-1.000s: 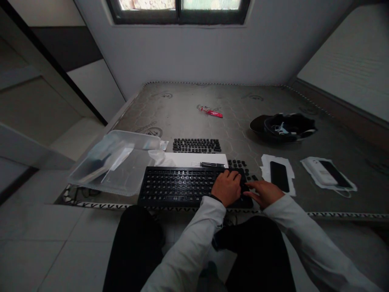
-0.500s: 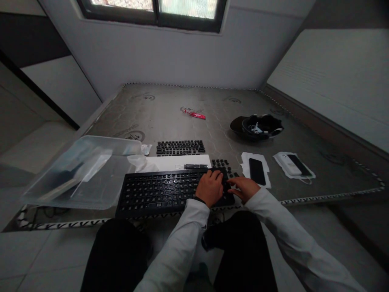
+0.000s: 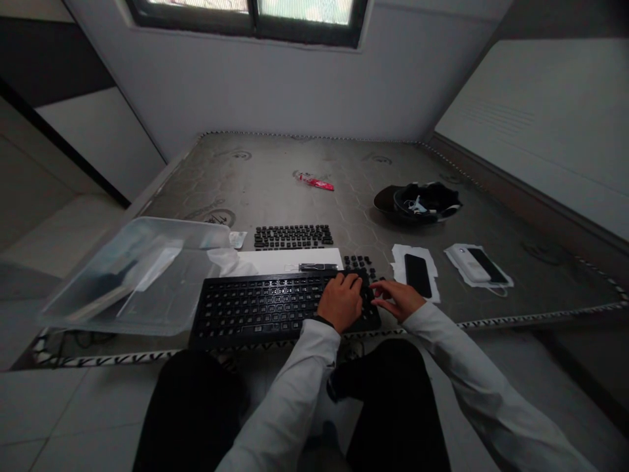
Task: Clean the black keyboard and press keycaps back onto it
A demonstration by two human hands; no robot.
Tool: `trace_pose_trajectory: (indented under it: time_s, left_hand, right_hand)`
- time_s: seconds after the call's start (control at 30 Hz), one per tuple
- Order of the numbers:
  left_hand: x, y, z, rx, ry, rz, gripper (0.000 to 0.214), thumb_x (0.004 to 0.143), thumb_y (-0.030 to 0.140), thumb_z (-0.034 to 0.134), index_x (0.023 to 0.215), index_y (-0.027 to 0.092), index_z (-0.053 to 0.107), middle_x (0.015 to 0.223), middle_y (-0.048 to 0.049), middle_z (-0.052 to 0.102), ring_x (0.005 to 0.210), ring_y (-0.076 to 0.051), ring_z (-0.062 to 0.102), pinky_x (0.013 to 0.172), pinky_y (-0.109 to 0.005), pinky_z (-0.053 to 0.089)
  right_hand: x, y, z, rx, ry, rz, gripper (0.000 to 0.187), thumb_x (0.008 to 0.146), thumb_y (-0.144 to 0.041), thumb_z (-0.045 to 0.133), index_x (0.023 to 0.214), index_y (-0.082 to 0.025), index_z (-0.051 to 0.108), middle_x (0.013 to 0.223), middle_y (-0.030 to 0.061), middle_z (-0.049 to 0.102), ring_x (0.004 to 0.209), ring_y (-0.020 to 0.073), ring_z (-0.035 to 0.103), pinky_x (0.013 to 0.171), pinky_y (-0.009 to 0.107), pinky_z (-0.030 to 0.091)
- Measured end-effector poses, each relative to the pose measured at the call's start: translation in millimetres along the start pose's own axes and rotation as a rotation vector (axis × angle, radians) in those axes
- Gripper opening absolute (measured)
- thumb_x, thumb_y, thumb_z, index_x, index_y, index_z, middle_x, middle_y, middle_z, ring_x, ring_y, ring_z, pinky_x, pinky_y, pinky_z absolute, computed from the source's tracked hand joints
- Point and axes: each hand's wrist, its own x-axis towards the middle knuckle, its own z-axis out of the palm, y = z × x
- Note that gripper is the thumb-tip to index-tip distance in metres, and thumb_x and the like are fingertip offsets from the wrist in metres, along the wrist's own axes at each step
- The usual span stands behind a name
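A black keyboard (image 3: pixel 265 307) with most keycaps off lies at the near edge of a grey mattress (image 3: pixel 295 196). My left hand (image 3: pixel 340 300) rests curled on the keyboard's right end, fingers bent down onto it. My right hand (image 3: pixel 398 296) is just beside the right end, fingertips pinched together at the keyboard's edge; what they hold is too small to make out. A small cluster of loose keycaps (image 3: pixel 361 264) lies just beyond my hands. A neat block of removed keycaps (image 3: pixel 293 236) sits farther back, behind a white sheet (image 3: pixel 289 261) carrying a dark slim tool (image 3: pixel 318 267).
A clear plastic tub (image 3: pixel 132 275) overhangs the mattress's left near corner. A black phone on white tissue (image 3: pixel 417 275) and a white device with a phone (image 3: pixel 479 265) lie right. A black cap (image 3: pixel 417 200) and a red wrapper (image 3: pixel 317 183) lie farther back.
The view swung to the right and pulled back a little over the second. My right hand moved slightly up and in toward the keyboard's right end; my left hand stayed on the keyboard.
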Motion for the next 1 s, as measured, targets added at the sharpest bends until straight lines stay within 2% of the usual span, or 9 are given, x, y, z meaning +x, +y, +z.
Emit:
trace_pose_trajectory:
  time_s: [0.2,0.53,0.8,1.0]
  left_hand:
    - [-0.1,0.1,0.2,-0.002,0.004,0.001,0.038,0.083,0.021,0.047,0.121,0.017,0.05,0.121,-0.0072,0.054,0.103,-0.021,0.047,0.087,-0.035,0.042]
    - [0.3,0.2,-0.3,0.011,-0.013,0.0,0.039,0.083,0.021,0.048,0.122,0.018,0.05,0.122,-0.0082,0.053,0.103,-0.022,0.047,0.087,-0.035,0.042]
    - [0.3,0.8,-0.5,-0.001,-0.005,-0.012,0.039,0.083,0.021,0.048,0.121,0.017,0.05,0.121,-0.0069,0.053,0.102,-0.021,0.047,0.086,-0.034,0.042]
    - [0.6,0.3,-0.3,0.001,-0.008,-0.004,0.039,0.083,0.021,0.048,0.121,0.017,0.05,0.122,-0.0079,0.053,0.102,-0.022,0.047,0.085,-0.035,0.043]
  right_hand:
    - [0.9,-3.2,-4.6,-0.013,-0.009,-0.019,0.028,0.082,-0.031,0.056,0.107,-0.018,0.056,0.086,0.0058,0.065,0.07,0.0149,0.06,0.07,0.03,0.05]
    - [3.7,-6.3,-2.1,-0.074,-0.036,-0.001,0.028,0.078,-0.027,0.062,0.104,-0.017,0.058,0.083,0.0049,0.064,0.072,0.0153,0.06,0.07,0.029,0.049]
    - [9.6,-9.6,-4.2,-0.181,-0.095,0.011,0.028,0.077,-0.026,0.063,0.104,-0.019,0.06,0.085,0.0057,0.066,0.085,0.0202,0.061,0.076,0.033,0.049]
    - [18.1,-22.1,-11.2,-0.283,-0.208,0.065,0.027,0.077,-0.024,0.062,0.104,-0.019,0.063,0.092,0.0087,0.067,0.089,0.0224,0.062,0.076,0.033,0.049]
